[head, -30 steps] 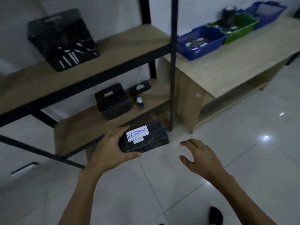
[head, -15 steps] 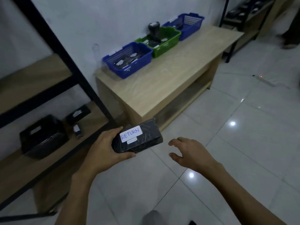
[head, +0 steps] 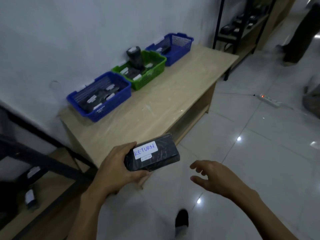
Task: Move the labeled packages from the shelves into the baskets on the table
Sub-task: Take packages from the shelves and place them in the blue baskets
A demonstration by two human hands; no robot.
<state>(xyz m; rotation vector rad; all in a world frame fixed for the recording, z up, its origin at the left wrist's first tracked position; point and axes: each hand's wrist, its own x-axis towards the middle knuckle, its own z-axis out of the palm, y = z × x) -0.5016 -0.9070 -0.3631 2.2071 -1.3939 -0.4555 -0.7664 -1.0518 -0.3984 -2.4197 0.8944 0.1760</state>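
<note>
My left hand [head: 117, 170] grips a black, glossy-wrapped rectangular package [head: 155, 158] by one end, fingers curled round it, just off the table's near corner. Its white label [head: 145, 149] reads "RETURN" in blue ink. My right hand [head: 214, 175] hangs beside it, fingers loosely spread and holding nothing. On the pale wooden table [head: 173, 104] stands a row of latticed plastic baskets: near blue basket [head: 103, 111], green basket [head: 152, 73], far blue basket [head: 178, 51]. Each holds dark wrapped parcels.

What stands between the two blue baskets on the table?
In the head view, the green basket, with black packages in it, stands between the near blue basket and the far blue basket.
</note>
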